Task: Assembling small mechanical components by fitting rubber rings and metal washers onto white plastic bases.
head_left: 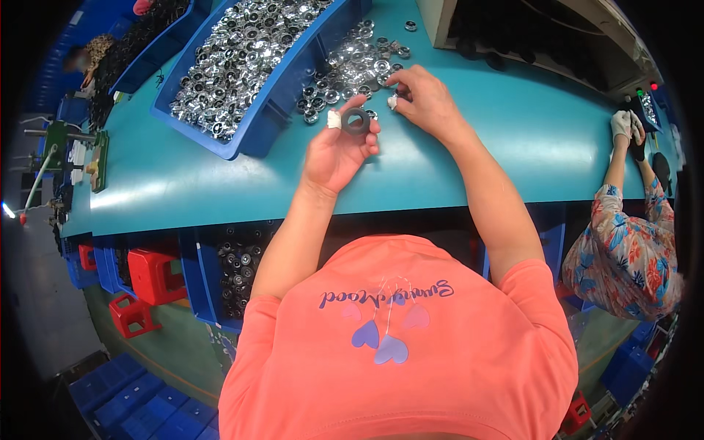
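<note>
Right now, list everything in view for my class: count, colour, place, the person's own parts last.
Workbench: one, teal, middle
Large bin: one, blue, upper left
Binned round parts: uncountable, silver and black, inside it
Loose round parts: dozens, silver and black, right of it
Ring: one, black, upper centre
Narrower bin: one, blue, far upper left
Lower bins: several, blue, under workbench
Bench fixture: one, green, left
Housing: one, beige, upper right
Stools: at least two, red, left
Crates: several, blue, lower left
Co-worker: one, floral top, far right
Shirt: one, coral, lower middle
Left hand: one, white-wrapped thumb, holding ring
Right hand: one, small white wrap, near loose parts
</note>
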Demonstrator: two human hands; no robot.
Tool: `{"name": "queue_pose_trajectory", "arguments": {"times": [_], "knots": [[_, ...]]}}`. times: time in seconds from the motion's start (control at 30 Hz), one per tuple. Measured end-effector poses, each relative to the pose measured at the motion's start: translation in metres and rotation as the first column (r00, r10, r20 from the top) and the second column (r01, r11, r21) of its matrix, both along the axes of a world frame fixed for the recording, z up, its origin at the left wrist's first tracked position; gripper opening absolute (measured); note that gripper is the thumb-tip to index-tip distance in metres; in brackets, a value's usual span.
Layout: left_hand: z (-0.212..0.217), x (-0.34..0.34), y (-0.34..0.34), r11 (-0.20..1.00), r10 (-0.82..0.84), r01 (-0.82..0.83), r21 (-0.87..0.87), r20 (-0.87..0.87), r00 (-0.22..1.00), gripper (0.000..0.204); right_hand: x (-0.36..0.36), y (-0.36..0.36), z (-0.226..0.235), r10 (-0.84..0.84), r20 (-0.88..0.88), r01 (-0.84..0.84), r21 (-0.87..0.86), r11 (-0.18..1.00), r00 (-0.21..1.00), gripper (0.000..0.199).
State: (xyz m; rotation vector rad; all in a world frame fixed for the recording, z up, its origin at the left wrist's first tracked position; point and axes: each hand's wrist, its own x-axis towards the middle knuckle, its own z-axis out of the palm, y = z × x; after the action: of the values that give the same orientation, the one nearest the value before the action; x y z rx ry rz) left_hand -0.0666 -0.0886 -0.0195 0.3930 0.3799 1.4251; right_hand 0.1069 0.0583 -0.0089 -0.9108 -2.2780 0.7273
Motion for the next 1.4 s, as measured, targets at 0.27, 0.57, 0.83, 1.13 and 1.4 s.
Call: {"name": "queue_pose_trajectory", "arguments": {"times": [0.27,0.57,0.83,1.13,1.4], "knots": [[-0.002,0.0,-0.001,1.0,0.031,-0.031,0.001,-0.022,0.999,0.052,0.002,-0.001,0.015,0.118,-0.285,-0.225,-0.381,0.897,0.951,0.025],[-0.001,0.002,-0.001,0.986,0.167,-0.165,0.026,-0.162,0.973,0.048,-0.006,-0.018,0.027,0.209,-0.591,-0.561,-0.507,0.654,0.779,0.031],[-0.002,0.003,-0.001,0.979,0.202,-0.202,0.015,-0.166,0.965,0.045,-0.006,-0.022,0.032,0.255,-0.556,-0.523,-0.399,0.753,0.791,0.03],[0.008,0.01,-0.003,0.963,0.252,-0.269,-0.028,-0.264,0.931,0.04,-0.008,-0.027,0.039,0.344,-0.422,-0.447,-0.173,0.878,0.839,0.03],[0.003,0.01,-0.003,0.965,0.247,-0.261,-0.008,-0.302,0.921,0.041,-0.012,-0.027,0.03,0.341,-0.414,-0.397,-0.054,0.916,0.844,0.027]]}}
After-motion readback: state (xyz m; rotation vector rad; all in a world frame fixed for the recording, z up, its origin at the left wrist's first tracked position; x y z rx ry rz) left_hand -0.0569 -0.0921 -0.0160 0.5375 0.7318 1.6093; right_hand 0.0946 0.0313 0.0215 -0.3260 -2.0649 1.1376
